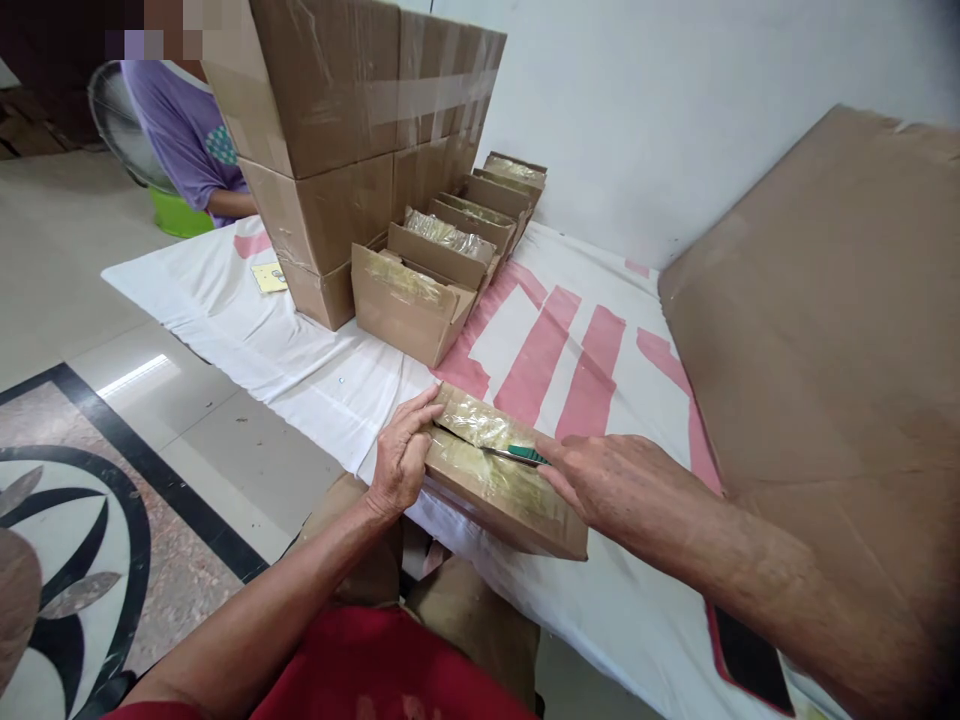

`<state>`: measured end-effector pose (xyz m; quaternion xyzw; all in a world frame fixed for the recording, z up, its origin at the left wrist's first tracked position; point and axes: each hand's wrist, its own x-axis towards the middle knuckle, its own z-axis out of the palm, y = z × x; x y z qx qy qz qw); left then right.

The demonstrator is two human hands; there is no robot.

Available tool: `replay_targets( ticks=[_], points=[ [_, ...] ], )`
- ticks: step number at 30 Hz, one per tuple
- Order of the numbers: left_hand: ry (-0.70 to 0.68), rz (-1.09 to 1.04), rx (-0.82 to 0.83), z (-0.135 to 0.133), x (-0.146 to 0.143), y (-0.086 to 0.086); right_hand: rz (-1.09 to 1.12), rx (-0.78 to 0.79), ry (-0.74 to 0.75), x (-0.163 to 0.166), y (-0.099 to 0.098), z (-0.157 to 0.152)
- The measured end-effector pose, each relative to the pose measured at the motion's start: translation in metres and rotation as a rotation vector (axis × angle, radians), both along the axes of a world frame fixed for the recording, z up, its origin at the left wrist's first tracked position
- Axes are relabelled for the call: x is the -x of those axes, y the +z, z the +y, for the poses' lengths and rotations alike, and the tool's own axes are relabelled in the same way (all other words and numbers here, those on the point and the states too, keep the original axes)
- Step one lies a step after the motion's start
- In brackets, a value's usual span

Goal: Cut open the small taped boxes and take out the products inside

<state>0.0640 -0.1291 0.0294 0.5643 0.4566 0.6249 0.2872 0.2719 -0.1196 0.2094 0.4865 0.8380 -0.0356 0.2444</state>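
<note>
A taped cardboard box [502,500] lies at the table's near edge in front of me. Yellowish clear tape covers its top seam, and a dark slit runs along the seam at the left end. My right hand [581,475] is closed around a green-handled utility knife [525,455]; its blade meets the tape near the middle of the seam. At the box's left end, my left hand [405,450] rests with its fingers on the top edge and side, steadying the box. The right palm hides part of the knife handle.
Behind stands a tall stack of sealed cardboard boxes [345,130], with a row of opened boxes [405,300] beside it. A large cardboard sheet [810,300] leans at the right, above a phone [750,660]. Across the table, a person in a purple shirt [184,130] sits near a fan [120,125].
</note>
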Motion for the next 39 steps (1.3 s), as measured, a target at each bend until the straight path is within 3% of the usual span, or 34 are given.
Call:
replay_targets(
  ticks=[4,8,13,22,29,39],
  points=[
    [0.011,0.013,0.004,0.000,0.000,0.000,-0.062,0.045,-0.024,0.006,0.005,-0.004],
    [-0.005,0.028,0.003,0.000,0.002,0.001,-0.025,0.005,-0.035,0.006,-0.004,-0.007],
    [0.005,0.026,0.031,0.000,0.003,0.001,-0.002,-0.020,0.017,-0.014,-0.016,-0.013],
    [0.008,0.007,0.019,0.000,0.003,0.000,-0.011,-0.084,0.057,-0.026,-0.012,-0.016],
    [0.012,0.030,0.013,-0.001,0.004,0.003,0.057,-0.156,-0.040,-0.061,-0.023,-0.037],
    [0.013,0.019,0.014,-0.001,0.003,0.005,0.153,-0.262,0.088,-0.075,-0.016,-0.036]
  ],
)
